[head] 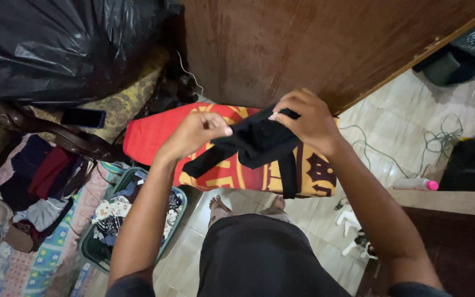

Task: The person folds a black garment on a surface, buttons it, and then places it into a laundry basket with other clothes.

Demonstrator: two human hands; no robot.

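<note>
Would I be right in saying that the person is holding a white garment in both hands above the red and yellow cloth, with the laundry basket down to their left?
Not quite: the garment is black, not white. The head view shows the left hand and right hand both gripping it above the red and yellow cloth, with the laundry basket down to their left.

Both hands raised together at chest height, left (196, 132) and right (306, 118) fingers pinched shut.

pale tiled floor (408, 126) with loose cables (441, 137); a brown wooden panel (303, 44) stands above, a black plastic bag (56, 44) at left.
</note>
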